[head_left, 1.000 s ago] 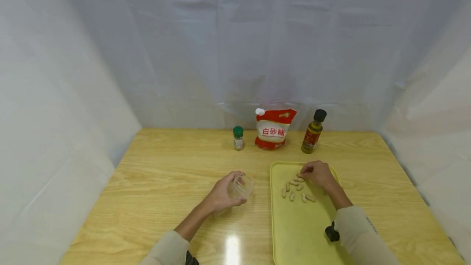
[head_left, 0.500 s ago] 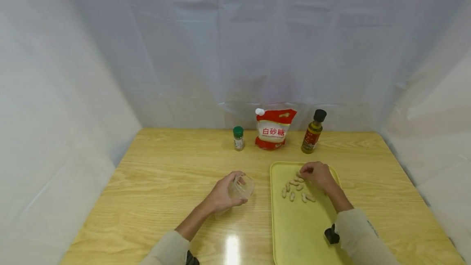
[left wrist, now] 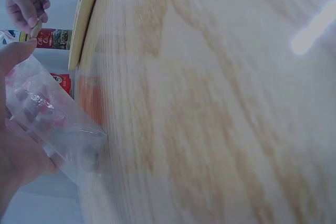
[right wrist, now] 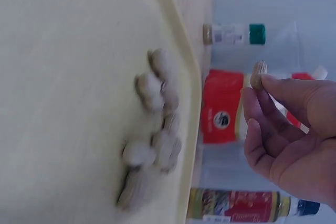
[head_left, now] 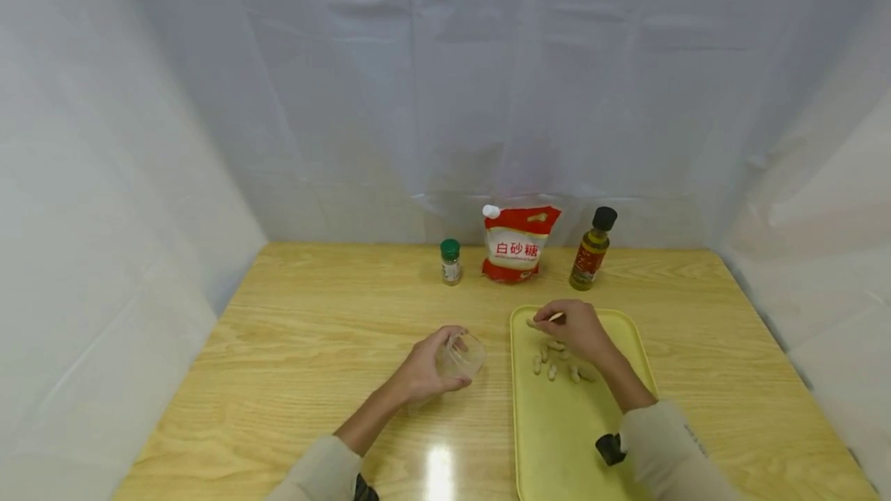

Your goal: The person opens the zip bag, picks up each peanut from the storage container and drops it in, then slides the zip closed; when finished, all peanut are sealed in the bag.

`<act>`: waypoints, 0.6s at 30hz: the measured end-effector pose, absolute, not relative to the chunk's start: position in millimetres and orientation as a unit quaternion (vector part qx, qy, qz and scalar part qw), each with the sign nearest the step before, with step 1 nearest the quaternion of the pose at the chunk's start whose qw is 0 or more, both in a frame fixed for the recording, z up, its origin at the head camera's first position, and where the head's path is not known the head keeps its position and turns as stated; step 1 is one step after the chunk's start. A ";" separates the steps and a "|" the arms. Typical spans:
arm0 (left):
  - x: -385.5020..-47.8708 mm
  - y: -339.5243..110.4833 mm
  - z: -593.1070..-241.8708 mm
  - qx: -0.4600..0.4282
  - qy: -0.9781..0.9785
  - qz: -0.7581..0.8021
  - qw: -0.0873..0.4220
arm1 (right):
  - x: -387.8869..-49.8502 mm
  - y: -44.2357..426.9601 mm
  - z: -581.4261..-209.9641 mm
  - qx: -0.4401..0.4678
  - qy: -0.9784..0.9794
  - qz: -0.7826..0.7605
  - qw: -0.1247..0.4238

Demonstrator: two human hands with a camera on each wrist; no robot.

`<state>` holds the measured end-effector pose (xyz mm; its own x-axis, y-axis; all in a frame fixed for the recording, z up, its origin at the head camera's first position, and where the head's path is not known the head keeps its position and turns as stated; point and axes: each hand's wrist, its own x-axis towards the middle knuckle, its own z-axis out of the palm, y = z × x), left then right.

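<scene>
My left hand [head_left: 421,373] grips a clear plastic container [head_left: 469,358], its mouth tilted toward the yellow tray [head_left: 557,447]. Seen from the left wrist, the container [left wrist: 68,140] is tall and see-through; a blurred darker spot shows near its base. Between thumb and fingertips, my right hand [head_left: 578,328] pinches a single peanut [right wrist: 259,75] in its shell, held above the tray's far left corner. Below it, several unshelled peanuts [right wrist: 152,92] lie loosely grouped on the tray's far half.
Along the back of the wooden table [head_left: 334,315] stand a small green-capped seasoning jar [head_left: 451,263], a red and white sugar bag [head_left: 515,247] and a black-capped oil bottle [head_left: 590,253]. Pale sheeting [head_left: 459,99] hangs behind and at both sides.
My right hand has lifted a peanut from the group and moved left with it toward the container. The left hand has shifted very slightly right, still holding the container.
</scene>
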<state>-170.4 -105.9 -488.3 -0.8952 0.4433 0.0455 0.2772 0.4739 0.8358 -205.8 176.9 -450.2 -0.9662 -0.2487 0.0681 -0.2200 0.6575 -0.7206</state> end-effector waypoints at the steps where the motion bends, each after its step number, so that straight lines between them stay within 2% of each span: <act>1: -170.3 -106.0 -488.4 0.211 0.854 0.468 0.089 | -204.6 173.0 -448.7 -0.133 0.908 -0.397 0.020; 18: -171.1 -105.5 -490.1 0.210 0.847 0.478 0.100 | -184.0 110.3 -445.5 -0.227 0.879 -0.420 0.014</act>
<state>-171.1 -105.5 -490.1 -0.8917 0.4515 0.0315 0.2603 0.4549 0.8516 -184.0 110.3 -445.5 -0.8969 -0.4102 0.1653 -0.3863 0.5446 -0.7444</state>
